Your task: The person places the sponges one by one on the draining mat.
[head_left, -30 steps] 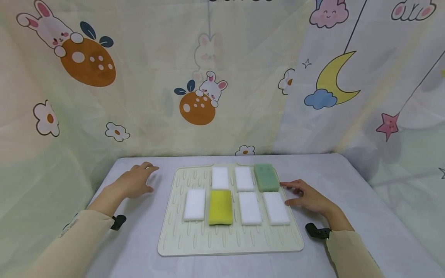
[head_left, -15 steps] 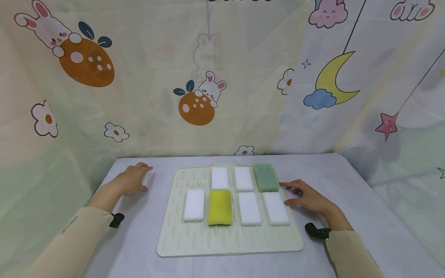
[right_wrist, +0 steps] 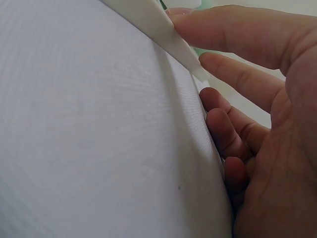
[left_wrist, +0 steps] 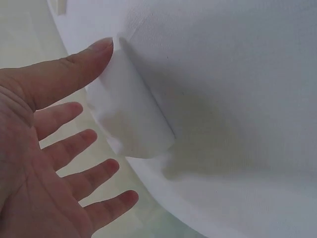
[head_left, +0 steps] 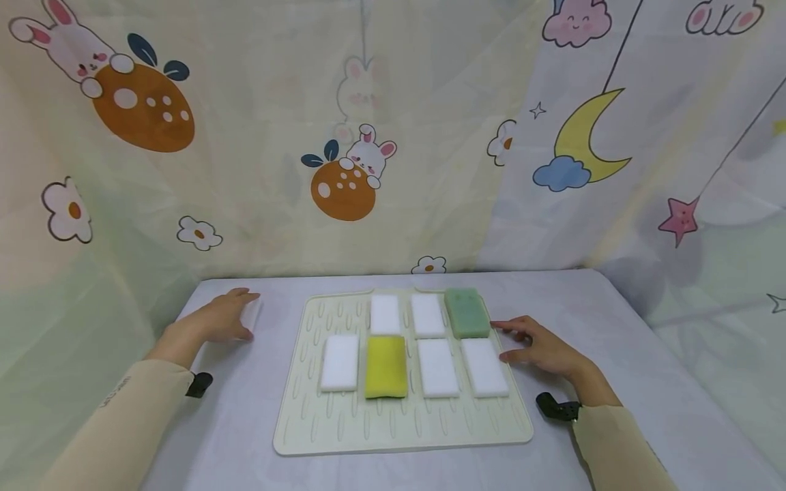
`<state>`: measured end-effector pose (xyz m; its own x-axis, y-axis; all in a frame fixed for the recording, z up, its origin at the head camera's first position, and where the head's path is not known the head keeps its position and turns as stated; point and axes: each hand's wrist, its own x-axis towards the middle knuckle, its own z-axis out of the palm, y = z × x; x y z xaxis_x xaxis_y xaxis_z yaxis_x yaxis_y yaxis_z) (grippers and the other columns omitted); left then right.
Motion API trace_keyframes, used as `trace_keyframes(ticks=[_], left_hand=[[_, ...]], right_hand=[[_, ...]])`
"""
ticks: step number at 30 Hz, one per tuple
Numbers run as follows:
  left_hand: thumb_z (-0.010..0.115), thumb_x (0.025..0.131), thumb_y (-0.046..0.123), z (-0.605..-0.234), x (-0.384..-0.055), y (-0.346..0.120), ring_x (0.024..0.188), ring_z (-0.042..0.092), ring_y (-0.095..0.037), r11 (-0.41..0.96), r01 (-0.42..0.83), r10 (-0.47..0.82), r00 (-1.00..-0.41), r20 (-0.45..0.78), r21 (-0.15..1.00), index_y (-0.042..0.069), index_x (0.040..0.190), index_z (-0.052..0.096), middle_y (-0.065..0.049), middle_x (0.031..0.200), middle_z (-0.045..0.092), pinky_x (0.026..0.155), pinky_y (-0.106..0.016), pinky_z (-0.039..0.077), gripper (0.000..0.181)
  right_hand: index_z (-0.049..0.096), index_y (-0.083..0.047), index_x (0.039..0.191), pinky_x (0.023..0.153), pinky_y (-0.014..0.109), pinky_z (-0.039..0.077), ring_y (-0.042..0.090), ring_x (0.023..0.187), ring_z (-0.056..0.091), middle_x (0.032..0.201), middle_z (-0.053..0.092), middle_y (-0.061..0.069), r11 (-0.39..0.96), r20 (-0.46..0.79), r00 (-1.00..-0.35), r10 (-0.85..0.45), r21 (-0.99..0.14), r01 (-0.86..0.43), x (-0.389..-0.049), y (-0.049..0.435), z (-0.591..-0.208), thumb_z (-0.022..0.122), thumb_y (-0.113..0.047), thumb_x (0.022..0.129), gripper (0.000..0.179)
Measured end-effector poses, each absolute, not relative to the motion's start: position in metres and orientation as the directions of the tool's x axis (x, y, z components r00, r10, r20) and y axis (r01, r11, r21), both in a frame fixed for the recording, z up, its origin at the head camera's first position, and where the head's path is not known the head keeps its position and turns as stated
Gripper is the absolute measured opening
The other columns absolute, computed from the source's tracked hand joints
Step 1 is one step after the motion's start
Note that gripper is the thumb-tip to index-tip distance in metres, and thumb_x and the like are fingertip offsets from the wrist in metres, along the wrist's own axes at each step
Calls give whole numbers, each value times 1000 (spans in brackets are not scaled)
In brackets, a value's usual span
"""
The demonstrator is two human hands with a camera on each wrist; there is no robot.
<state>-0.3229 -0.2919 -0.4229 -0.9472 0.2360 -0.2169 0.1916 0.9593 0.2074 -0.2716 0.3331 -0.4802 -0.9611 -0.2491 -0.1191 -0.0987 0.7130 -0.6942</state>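
Observation:
My left hand (head_left: 222, 318) is at the table's left side, fingers spread around a white sponge block (left_wrist: 136, 106). Its thumb overlaps the block's end in the left wrist view, and the hand covers much of the block in the head view. My right hand (head_left: 545, 346) rests beside the right edge of a cream ridged mat (head_left: 338, 426). Its index fingertip is right at a green sponge (head_left: 467, 313), and its thumb is by a white sponge (head_left: 485, 367). The other right fingers curl loosely against the tabletop, holding nothing.
On the mat, a yellow sponge (head_left: 386, 367) lies in the front row, with several white sponges (head_left: 340, 362) around it in two rows. A patterned cloth backdrop (head_left: 258, 170) rises behind the white-covered table (head_left: 571, 293).
My left hand has moved left and slightly down, and more of the white block shows beside it. The right hand stays in place at the mat's edge. The head view shifts slightly.

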Motion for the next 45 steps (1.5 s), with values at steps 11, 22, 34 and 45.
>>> trace_keyframes(ticks=[11,22,34,45], left_hand=[[92,75,25,-417,-325,-296,142,31,-62,937,241,298,-929,-219,253,-9,152,41,-41,157,28,113,-75,31,98],[93,74,27,-418,-330,-299,140,37,-60,938,247,303,-925,-229,245,-7,152,42,-38,156,33,110,-75,34,99],[90,77,28,-417,-329,-303,139,40,-56,927,238,315,-915,-254,291,-6,153,41,-36,153,35,112,-72,35,97],[91,76,30,-418,-333,-304,139,41,-55,931,236,311,-912,-268,278,-4,152,43,-36,153,37,113,-71,35,97]], right_hand=[[59,-20,148,93,38,40,27,117,45,133,52,12,710,-111,-963,-247,-697,-101,-273,334,-481,88,-35,81,75],[59,-20,148,93,38,40,27,116,44,133,52,12,710,-111,-963,-245,-697,-101,-274,333,-480,88,-34,81,75],[59,-22,148,95,39,40,27,118,44,133,51,10,710,-114,-963,-244,-697,-97,-275,336,-482,88,-35,81,75],[58,-21,149,95,39,41,28,119,44,134,51,10,710,-120,-962,-244,-698,-93,-273,335,-480,88,-35,81,75]])
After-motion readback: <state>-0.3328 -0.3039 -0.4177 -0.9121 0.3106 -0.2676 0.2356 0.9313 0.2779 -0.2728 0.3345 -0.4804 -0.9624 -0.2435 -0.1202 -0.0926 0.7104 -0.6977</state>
